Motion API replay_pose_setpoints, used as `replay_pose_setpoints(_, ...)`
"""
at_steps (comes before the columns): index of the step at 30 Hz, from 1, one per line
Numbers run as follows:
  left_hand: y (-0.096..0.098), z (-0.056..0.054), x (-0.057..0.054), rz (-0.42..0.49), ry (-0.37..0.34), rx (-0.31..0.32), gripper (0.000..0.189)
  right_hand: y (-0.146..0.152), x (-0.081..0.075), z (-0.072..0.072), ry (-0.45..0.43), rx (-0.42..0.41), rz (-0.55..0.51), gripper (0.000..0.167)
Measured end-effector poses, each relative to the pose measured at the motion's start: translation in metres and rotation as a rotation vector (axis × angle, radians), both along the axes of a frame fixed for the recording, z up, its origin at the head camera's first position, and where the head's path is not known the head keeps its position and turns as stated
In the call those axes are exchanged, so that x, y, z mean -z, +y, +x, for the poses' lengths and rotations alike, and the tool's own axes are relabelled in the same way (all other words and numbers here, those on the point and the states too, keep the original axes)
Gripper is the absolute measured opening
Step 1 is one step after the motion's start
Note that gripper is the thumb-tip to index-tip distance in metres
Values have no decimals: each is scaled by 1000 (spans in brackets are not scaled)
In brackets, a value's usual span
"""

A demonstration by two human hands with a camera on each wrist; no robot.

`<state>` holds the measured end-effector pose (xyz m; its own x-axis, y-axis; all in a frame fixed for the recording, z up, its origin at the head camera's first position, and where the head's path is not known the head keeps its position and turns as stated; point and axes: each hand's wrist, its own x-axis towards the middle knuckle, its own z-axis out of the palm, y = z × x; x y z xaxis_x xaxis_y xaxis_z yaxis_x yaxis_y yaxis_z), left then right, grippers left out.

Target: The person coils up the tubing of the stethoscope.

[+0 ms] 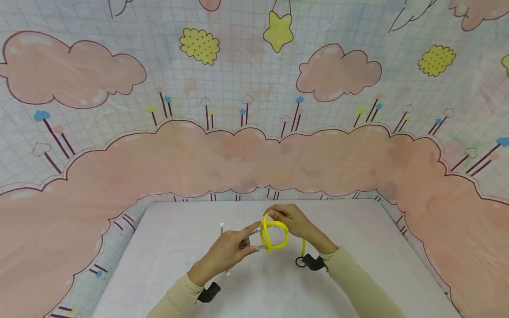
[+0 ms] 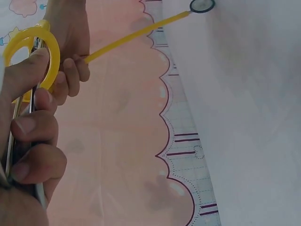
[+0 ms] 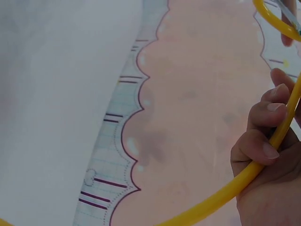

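Between the two hands is a stethoscope with yellow tubing (image 1: 286,235), bent into a loop around its metal ear tubes (image 1: 256,231). My left hand (image 1: 227,248) grips the ear tubes, its fingers curled round them in the left wrist view. White ear tips (image 1: 222,225) stick out behind that hand. On the other side, my right hand (image 1: 295,221) holds the tubing at the loop's upper edge; the right wrist view shows its fingers (image 3: 263,146) curled over the tube. The rest of the tubing hangs past the right wrist to a dark-rimmed chestpiece (image 1: 301,262).
A white table (image 1: 179,229) lies under the hands, the stethoscope held above it. Behind and beside it hangs a printed cloth (image 1: 238,163) with pink clouds and stars. Black camera mounts (image 1: 314,263) sit at both wrists, the right one close to the chestpiece.
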<state>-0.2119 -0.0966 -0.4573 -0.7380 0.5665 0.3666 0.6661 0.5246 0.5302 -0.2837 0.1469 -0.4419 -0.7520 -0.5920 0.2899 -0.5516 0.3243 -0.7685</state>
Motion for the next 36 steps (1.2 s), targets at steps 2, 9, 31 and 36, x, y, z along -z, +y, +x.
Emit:
replay_pose_setpoints(2,-1,-1,0,8,10,-9,67,-1,3,0,-11,1,-1,24)
replay_pose_setpoints(9,-3,-4,1,69,3,-28,77,-5,12,4,-87,45,5,26)
replay_pose_setpoints(31,-12,-13,6,216,-42,-215,85,-5,34,23,-142,72,99,23)
replay_pose_setpoints(36,-15,-18,8,250,-32,-250,80,-4,38,30,-126,67,154,28)
